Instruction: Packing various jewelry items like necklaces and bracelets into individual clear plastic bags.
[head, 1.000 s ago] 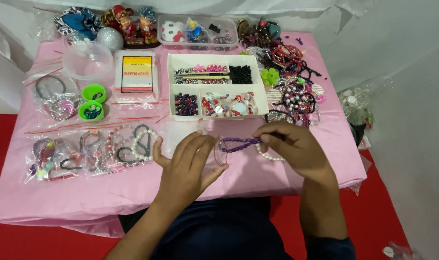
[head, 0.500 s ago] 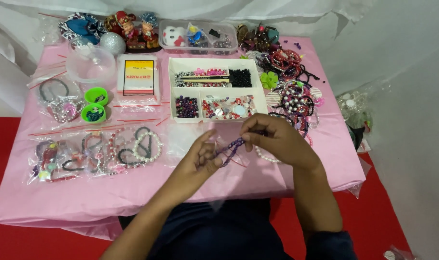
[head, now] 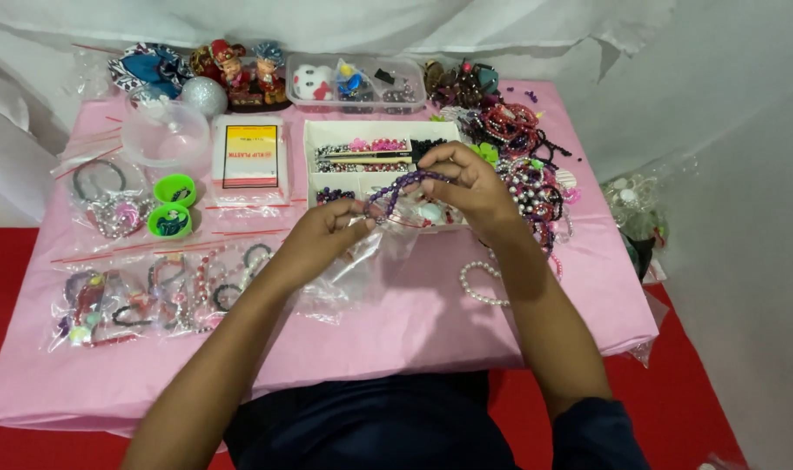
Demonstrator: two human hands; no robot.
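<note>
My left hand (head: 314,237) pinches the mouth of a small clear plastic bag (head: 362,257) that hangs down over the pink tablecloth. My right hand (head: 466,187) holds a purple bead bracelet (head: 396,187) at the bag's opening, raised in front of the white divided bead box (head: 327,130). One end of the bracelet meets the fingers of my left hand. A white pearl bracelet (head: 479,283) lies loose on the cloth below my right wrist.
Bagged bracelets (head: 153,292) lie in a row at the left. Two green round pots (head: 172,204), a pack of clear bags (head: 250,157), a clear bowl (head: 164,132), figurines (head: 240,63), a clear lidded box (head: 357,78) and a heap of bracelets (head: 527,165) crowd the pink table (head: 396,335).
Both hands rose and moved away from me toward the bead box, carrying the purple bracelet and the clear bag. The pearl bracelet, before hidden under my right hand, now shows.
</note>
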